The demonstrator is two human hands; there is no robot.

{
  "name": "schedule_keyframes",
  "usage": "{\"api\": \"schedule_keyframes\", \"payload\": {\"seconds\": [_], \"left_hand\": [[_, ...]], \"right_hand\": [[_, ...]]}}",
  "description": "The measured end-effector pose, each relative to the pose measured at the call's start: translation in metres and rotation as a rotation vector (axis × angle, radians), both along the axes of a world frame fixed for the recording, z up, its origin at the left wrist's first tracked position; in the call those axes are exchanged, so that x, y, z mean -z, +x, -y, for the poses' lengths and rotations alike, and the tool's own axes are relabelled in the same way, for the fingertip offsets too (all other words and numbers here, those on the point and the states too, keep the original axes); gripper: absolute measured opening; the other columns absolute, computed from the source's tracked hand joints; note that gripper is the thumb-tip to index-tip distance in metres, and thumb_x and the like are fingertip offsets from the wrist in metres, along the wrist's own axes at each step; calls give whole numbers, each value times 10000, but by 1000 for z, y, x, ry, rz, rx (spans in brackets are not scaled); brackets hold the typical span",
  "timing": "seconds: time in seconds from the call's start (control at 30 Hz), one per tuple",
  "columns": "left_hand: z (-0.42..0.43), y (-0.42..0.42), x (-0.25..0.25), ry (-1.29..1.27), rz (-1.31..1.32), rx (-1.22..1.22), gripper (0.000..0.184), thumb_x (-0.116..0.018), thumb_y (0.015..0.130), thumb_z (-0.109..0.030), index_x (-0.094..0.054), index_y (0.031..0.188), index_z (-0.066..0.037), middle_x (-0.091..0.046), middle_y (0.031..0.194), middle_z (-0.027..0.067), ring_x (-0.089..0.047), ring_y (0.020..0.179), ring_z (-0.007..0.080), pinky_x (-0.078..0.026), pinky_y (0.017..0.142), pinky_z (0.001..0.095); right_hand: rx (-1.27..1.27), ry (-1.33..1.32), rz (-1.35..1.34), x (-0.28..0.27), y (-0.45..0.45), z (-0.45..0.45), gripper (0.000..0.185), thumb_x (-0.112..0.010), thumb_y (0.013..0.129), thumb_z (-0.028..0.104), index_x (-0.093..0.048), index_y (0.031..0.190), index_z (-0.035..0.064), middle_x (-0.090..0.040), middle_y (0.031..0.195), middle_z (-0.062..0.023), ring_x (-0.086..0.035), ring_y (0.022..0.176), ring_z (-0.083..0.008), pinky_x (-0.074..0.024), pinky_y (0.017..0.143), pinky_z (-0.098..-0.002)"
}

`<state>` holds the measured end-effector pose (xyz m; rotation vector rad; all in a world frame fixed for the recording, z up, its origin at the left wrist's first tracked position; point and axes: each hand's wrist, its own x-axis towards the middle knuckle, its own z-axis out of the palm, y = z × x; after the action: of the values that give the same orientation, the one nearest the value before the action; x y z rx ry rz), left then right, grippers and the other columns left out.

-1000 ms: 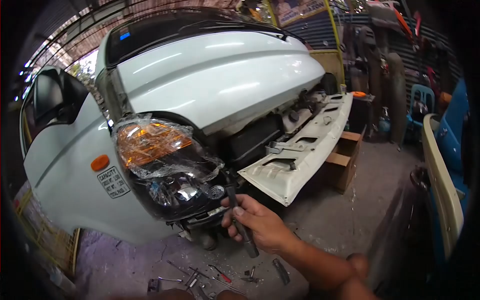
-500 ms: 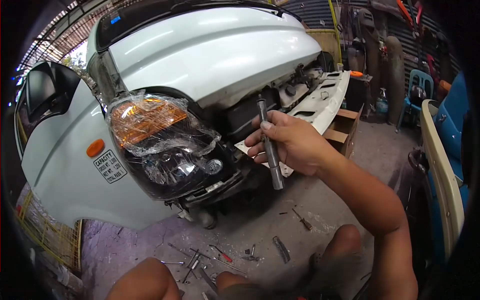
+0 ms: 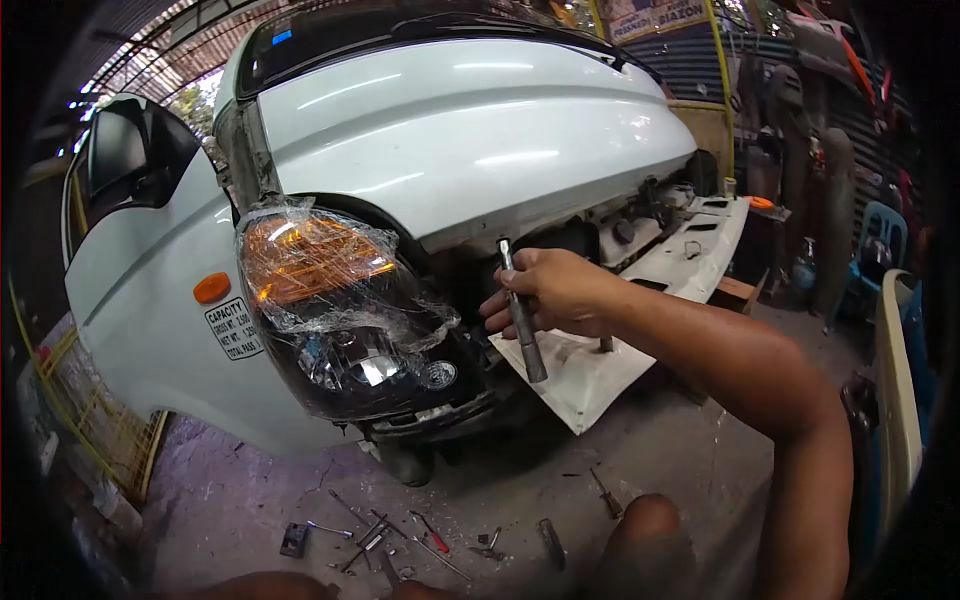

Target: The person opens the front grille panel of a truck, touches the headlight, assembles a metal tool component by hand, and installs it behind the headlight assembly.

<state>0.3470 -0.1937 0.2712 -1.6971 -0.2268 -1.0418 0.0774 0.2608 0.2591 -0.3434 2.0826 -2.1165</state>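
Observation:
My right hand point(image 3: 555, 290) grips a grey metal bar-shaped tool point(image 3: 521, 325), its wider end pointing down. The hand is in front of the white vehicle's opened front, just right of the headlight point(image 3: 350, 310), which is wrapped in clear plastic. Behind and below the hand, the pale front panel point(image 3: 590, 385) juts out from the vehicle. Above it is the white hood point(image 3: 470, 140). My left hand is not in view.
Several tools lie on the concrete floor, among them a red-handled one point(image 3: 438, 541), a screwdriver point(image 3: 606, 494) and a cross-shaped wrench point(image 3: 373, 537). A cardboard box point(image 3: 735, 292), a blue chair point(image 3: 880, 240) and upright cylinders point(image 3: 835, 210) stand to the right.
My right hand has risen from below the headlight with the tool in it, to beside the hood's lower edge. The camera view has shifted.

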Motion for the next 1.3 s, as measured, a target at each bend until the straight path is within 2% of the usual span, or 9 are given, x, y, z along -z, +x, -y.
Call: {"api": "schedule_keyframes", "payload": {"seconds": [0.13, 0.2, 0.23, 0.3, 0.33, 0.6, 0.83, 0.9, 1.3], "left_hand": [[-54, -81, 33, -967, 1375, -1496, 281, -664, 880, -168, -725, 1130, -56, -726, 1102, 134, -702, 1021, 268, -431, 1064, 616], [-78, -130, 71, -667, 606, -2278, 305, -675, 873, -121, -711, 1173, -79, -747, 991, 113, -725, 888, 305, -517, 965, 542], [-82, -135, 84, -658, 629, -2298, 305, -675, 873, -121, -711, 1173, -79, -747, 991, 113, -725, 888, 305, -517, 965, 542], [-87, -133, 107, -733, 1380, -1800, 379, -740, 814, -79, -702, 1190, -98, -752, 918, 108, -717, 780, 327, -574, 802, 446], [-102, -130, 106, -655, 1420, -1846, 455, -799, 741, -72, -707, 1185, -106, -750, 938, 118, -724, 800, 298, -568, 664, 384], [-242, -161, 123, -588, 1665, -1230, 514, -804, 763, -44, -687, 1263, -65, -740, 999, 136, -733, 863, 239, -561, 779, 341], [-276, -162, 127, -384, 1398, -1235, 460, -790, 827, -73, -683, 1274, -55, -732, 1025, 138, -725, 853, 220, -573, 766, 321], [-264, -154, 133, -319, 1504, -755, 451, -776, 823, -33, -686, 1265, -47, -731, 1018, 136, -716, 898, 204, -561, 801, 314], [-311, -210, 137, -492, 1794, -1001, 523, -748, 876, -68, -596, 1374, -22, -704, 1125, 142, -680, 976, 191, -546, 870, 330]], "right_hand": [[-115, 98, 34, 10, -31, -2, 285, -434, 1090, 193, -426, 1249, -43, -645, 1152, -250, -697, 981, -320, -603, 827, -438], [-167, 148, 67, 14, -46, -2, 288, -440, 1093, 203, -420, 1240, -43, -639, 1157, -242, -695, 988, -300, -610, 835, -424], [-192, 159, 66, 16, -53, -1, 288, -440, 1093, 203, -420, 1240, -43, -639, 1157, -242, -695, 988, -300, -610, 835, -424], [-245, 156, 93, 17, -67, -1, 275, -443, 1093, 201, -424, 1230, -37, -639, 1156, -243, -697, 983, -302, -610, 835, -429], [-280, 160, 98, 18, -74, 0, 265, -445, 1092, 201, -422, 1228, -25, -639, 1160, -242, -697, 980, -303, -609, 830, -428], [-390, 133, 74, 24, -116, 12, 304, -388, 1096, 199, -363, 1306, -21, -642, 1192, -270, -686, 1022, -330, -581, 821, -446], [-442, 128, 39, 27, -124, 6, 304, -385, 1098, 204, -359, 1303, -19, -638, 1197, -273, -688, 1042, -352, -581, 834, -461], [-449, 113, 56, 25, -124, 3, 280, -423, 1096, 206, -391, 1256, -23, -620, 1222, -299, -684, 1061, -376, -585, 873, -482], [-486, 68, 116, 33, -127, 1, 330, -424, 1098, 212, -342, 1298, -38, -606, 1216, -302, -689, 1037, -383, -617, 782, -463]]}}
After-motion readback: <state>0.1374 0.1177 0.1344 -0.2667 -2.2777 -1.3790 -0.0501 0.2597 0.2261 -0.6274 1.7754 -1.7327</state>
